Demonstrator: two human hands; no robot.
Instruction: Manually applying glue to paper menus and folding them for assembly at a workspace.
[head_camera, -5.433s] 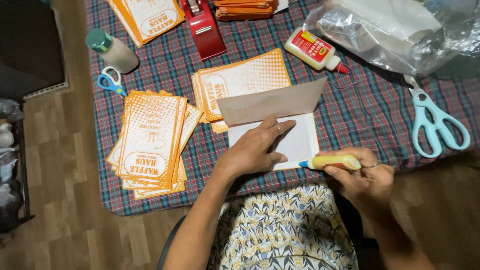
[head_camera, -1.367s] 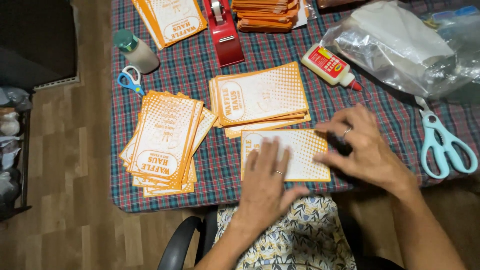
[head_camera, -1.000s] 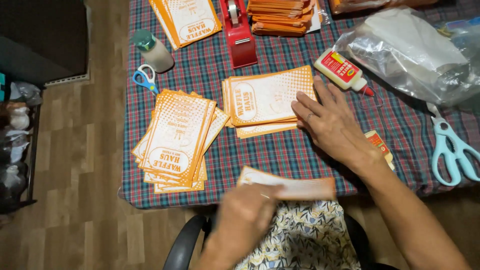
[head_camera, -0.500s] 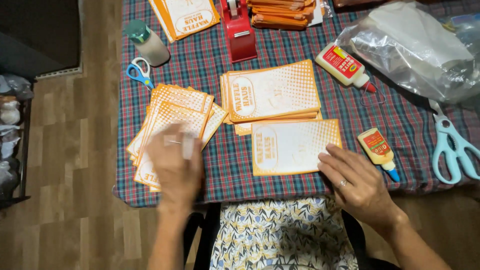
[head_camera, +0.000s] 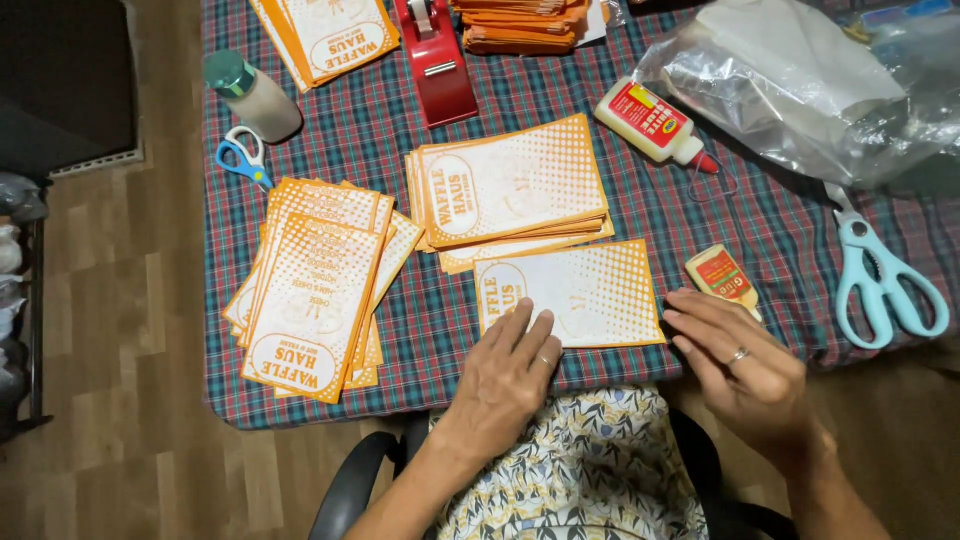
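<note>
Head view: left hand (head_camera: 505, 375) now on bag (head_camera: 570, 295).

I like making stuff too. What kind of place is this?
Probably a craft table at home. A checked tablecloth holds stacks of orange paper bags, a glue bottle, scissors and a red tape dispenser, above a wooden floor.

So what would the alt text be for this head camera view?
A seated person's left hand presses flat on an orange-and-white printed paper bag lying on a plaid tablecloth, while the right hand hovers open beside a small glue bottle. Stacks of matching bags and teal scissors lie around.
</note>
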